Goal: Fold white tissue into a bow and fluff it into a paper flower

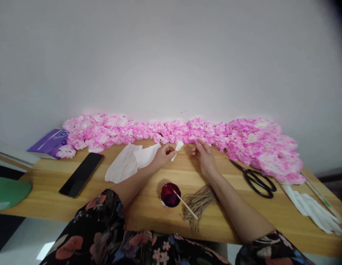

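My left hand (pixel 164 154) is closed in a pinch on a small piece of folded white tissue paper (pixel 179 146), gathered narrow at its lower end. Just to its right, my right hand (pixel 205 159) is raised over the table with its fingers slightly apart and nothing visible in them. Under my left wrist and beside it lie sheets of white tissue paper (pixel 122 165). Between my forearms stands a small cup of dark magenta liquid (pixel 168 195), with a thin wooden stick (pixel 187 207) leaning out of it. A bundle of brown strings (pixel 200 202) lies by my right forearm.
Pink-and-white paper flowers (pixel 171 130) line the table's back edge along the wall. Black scissors (pixel 259 182) and white strips (pixel 311 209) lie to the right. At left are a phone (pixel 81 175), a purple packet (pixel 51 142) and a green rounded object (pixel 12 192).
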`<state>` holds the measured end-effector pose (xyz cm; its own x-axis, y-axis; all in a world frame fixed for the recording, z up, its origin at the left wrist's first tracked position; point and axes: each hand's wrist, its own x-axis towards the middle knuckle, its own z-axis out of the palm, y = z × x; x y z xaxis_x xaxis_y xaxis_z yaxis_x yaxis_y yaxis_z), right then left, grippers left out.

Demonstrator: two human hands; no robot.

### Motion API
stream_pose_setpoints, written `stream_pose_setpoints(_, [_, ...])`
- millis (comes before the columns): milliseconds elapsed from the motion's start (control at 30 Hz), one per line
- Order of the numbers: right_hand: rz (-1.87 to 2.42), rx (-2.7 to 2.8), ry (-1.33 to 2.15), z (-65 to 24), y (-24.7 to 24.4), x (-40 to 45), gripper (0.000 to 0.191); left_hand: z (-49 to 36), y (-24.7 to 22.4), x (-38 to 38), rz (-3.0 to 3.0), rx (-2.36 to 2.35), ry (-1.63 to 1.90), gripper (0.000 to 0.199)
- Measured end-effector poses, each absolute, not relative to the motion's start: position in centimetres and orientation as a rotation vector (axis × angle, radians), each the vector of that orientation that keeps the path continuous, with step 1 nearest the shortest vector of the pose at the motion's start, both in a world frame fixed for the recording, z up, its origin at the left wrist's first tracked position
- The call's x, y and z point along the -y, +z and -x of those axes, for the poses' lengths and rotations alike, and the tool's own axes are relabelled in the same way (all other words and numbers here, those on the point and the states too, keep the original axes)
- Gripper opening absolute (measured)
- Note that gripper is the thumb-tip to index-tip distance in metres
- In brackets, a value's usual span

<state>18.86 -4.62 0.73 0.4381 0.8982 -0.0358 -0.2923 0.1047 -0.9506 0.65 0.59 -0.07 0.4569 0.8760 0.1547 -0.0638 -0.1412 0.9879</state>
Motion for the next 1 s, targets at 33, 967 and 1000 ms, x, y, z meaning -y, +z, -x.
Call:
stream_pose_setpoints(33, [1.141,0.676,0.985,-18.9,0.7,4.6,0.042,-0.6,-0.1,-0.6,-1.496,-0.756,0.962,0.021])
stream_pose_setpoints(967, [1.257,1.126,0.856,-17.7,1.1,5.5,0.038,-0.7,-0.7,-0.7,-1.555,-0.739,0.959,0.02])
stream_pose_setpoints(1000, [1.277,1.179,0.89,-17.5,1.0,5.6,0.036,-0.7,-0.6,-0.6,-1.577,-0.73,0.963,0.018])
